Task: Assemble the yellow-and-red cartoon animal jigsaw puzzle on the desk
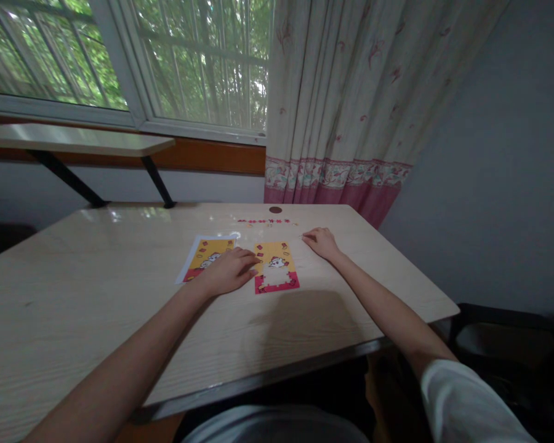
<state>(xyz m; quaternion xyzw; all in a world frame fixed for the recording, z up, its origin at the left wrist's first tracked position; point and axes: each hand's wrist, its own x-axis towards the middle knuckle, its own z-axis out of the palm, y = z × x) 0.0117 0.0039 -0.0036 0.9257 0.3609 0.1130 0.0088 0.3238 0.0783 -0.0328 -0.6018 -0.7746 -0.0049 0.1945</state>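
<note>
A jigsaw puzzle [260, 267] in yellow and pink, with a white cartoon figure, lies flat on the table. Pale tabletop shows through a jagged opening in its lower middle. My left hand [233, 271] rests at the puzzle's left edge, its fingers apart and slightly bent, holding nothing that I can see. Beneath and beyond that hand is a printed picture sheet [216, 245] of similar design, partly covered by it. To the right of the puzzle, my right hand [321, 242] is closed in a pinch on a small pale puzzle piece [300, 237] just above or on the tabletop.
Several loose red and yellow puzzle pieces [263, 221] form a row near the table's far side. Behind them is a round dark cable-hole cover [276, 210]. A raised shelf [74, 138] stands at the back left. A curtain [337, 111] hangs beyond the table [96, 307].
</note>
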